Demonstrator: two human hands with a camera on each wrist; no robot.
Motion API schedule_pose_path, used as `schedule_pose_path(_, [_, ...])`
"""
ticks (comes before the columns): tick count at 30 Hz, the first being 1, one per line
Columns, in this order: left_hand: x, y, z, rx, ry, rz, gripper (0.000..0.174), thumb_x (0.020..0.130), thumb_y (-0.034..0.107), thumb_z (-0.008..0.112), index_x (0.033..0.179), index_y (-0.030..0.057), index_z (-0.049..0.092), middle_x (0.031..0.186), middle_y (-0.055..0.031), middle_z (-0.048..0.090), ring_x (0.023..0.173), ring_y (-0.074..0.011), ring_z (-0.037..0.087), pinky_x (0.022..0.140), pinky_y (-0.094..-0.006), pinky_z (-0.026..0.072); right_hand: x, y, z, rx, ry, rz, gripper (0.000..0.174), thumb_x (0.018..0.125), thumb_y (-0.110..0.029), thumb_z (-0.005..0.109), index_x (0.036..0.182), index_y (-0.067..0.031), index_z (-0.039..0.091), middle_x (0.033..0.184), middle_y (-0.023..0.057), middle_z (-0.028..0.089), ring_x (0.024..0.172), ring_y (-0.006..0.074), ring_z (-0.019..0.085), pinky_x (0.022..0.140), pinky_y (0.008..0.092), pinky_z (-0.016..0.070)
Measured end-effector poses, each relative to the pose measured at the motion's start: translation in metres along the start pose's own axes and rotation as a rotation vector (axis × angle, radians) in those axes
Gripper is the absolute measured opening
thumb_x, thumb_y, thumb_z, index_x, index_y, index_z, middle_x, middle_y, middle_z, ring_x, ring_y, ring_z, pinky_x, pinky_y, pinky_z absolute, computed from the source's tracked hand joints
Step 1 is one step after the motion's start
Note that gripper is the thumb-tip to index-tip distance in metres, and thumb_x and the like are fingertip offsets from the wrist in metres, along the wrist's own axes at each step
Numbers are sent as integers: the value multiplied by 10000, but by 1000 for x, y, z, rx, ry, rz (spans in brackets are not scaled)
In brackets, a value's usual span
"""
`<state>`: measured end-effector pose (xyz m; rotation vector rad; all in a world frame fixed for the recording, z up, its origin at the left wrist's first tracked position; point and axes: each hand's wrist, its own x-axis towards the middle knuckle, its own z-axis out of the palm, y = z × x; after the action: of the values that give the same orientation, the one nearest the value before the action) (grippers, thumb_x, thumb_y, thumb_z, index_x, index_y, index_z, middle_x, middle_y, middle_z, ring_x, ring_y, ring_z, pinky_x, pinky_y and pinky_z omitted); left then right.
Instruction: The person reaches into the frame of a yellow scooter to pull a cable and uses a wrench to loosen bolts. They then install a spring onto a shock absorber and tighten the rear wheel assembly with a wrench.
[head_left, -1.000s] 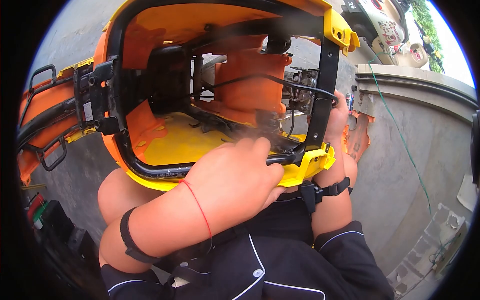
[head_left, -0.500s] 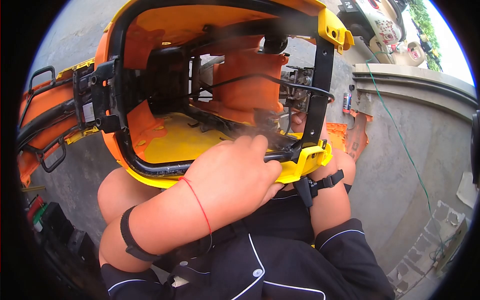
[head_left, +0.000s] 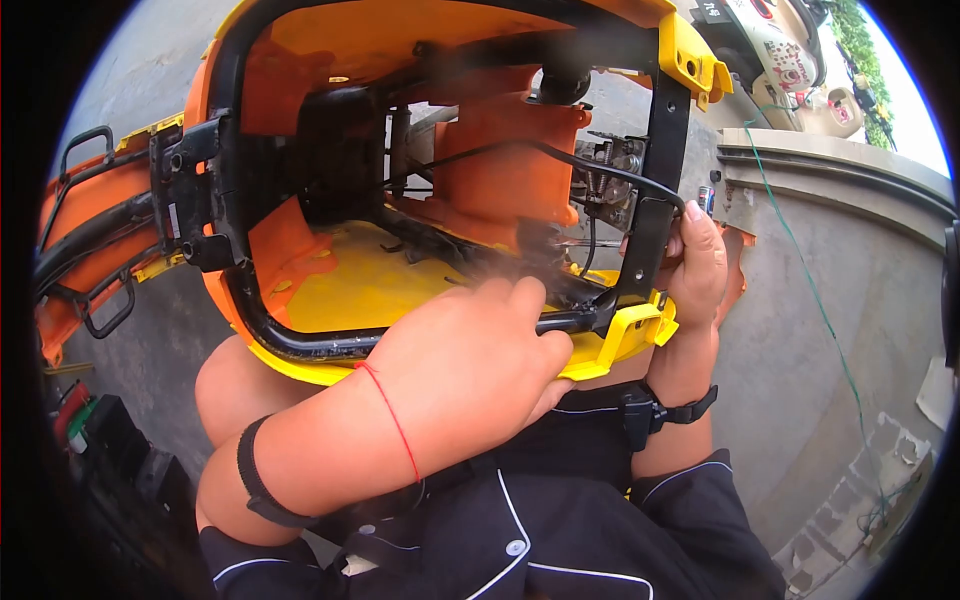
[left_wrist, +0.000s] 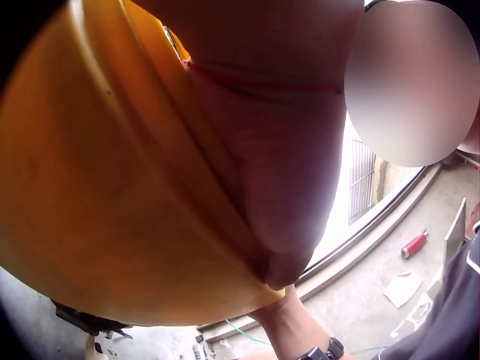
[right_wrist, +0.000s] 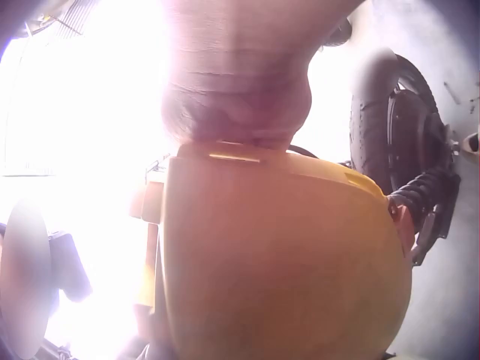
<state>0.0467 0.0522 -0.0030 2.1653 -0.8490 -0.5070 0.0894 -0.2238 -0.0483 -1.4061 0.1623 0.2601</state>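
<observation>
A yellow and orange vehicle shell with a black tube frame (head_left: 300, 342) fills the upper middle of the head view. My left hand (head_left: 465, 360) grips its near yellow rim (head_left: 305, 370), fingers over the top and thumb below; the left wrist view shows this hand (left_wrist: 281, 172) against the yellow shell (left_wrist: 127, 187). At the frame's right bar (head_left: 660, 180), my right hand (head_left: 695, 275) has its fingers partly hidden behind the bar, around the end of a thin metal rod (head_left: 585, 243). Its thumb is beside a black cable (head_left: 520, 145).
More orange and black framework (head_left: 100, 215) lies at the left. On the right are a grey floor, a green cord (head_left: 800, 275), a small can (head_left: 706, 198) and an orange panel. A black tyre (right_wrist: 373, 124) stands beside the shell in the right wrist view.
My right hand has come out from behind the bar to its right side, thumb now raised by the cable. My left hand keeps its grip, and the shell has shifted slightly.
</observation>
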Motion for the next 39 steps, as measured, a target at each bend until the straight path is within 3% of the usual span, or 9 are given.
schedule_pose_path(4, [1,1,-2,-4,-8,0,258,850,342,738,860,91,678,898,-125,563,857,-296,640,695,-406,549,4,-5,11,-135,48,9,402,1073,-344,447,743,-116,459,683,97,623,634,159,636,557,288,530])
schedule_pose_path(6, [1,1,-2,-8,-11,-2,258,848,342,738,860,91,678,898,-125,563,856,-296,640,694,-407,549,11,-3,13,33,150,-29,388,1065,-294,458,716,-124,441,545,53,486,491,153,489,465,283,417])
schedule_pose_path(13, [1,1,-1,-16,-2,-5,253,845,339,740,857,93,681,894,-126,562,851,-297,641,692,-409,550,24,2,-10,377,264,118,393,1044,-317,455,678,-179,411,511,-31,403,511,136,461,437,277,354])
schedule_pose_path(19, [1,1,-2,-21,-1,-5,258,844,342,740,857,92,678,890,-127,561,843,-295,641,686,-409,548,32,24,-22,589,195,308,383,1036,-312,487,676,-195,423,503,-62,398,503,120,461,443,269,371])
schedule_pose_path(21, [1,0,-2,-22,10,1,260,845,343,740,857,91,677,889,-127,560,843,-295,640,687,-408,547,34,35,-29,523,118,304,353,1043,-304,422,937,-79,673,756,32,702,633,137,683,583,261,591])
schedule_pose_path(24, [0,0,-1,-23,21,5,264,848,345,739,856,88,675,888,-125,559,846,-295,637,690,-406,546,41,46,-47,595,-91,310,423,1036,-304,394,1103,-3,684,969,129,755,796,206,754,684,309,639])
schedule_pose_path(34, [-2,0,1,-6,36,9,267,852,345,739,856,86,676,886,-120,562,857,-290,636,695,-398,544,48,57,-56,638,34,339,363,1024,-278,424,1114,-12,654,1000,136,744,842,247,757,697,349,652])
schedule_pose_path(37, [-2,0,2,-7,38,7,263,848,340,743,857,86,678,886,-118,562,861,-287,636,699,-396,544,48,52,-45,748,-5,379,331,1023,-265,432,1095,-24,647,988,122,739,871,251,756,713,353,653])
schedule_pose_path(39, [-2,0,2,-7,37,5,260,847,337,745,857,86,679,887,-117,562,863,-287,636,706,-395,545,47,36,-14,468,362,431,346,992,-263,493,664,-171,557,533,-81,519,471,18,507,446,173,450])
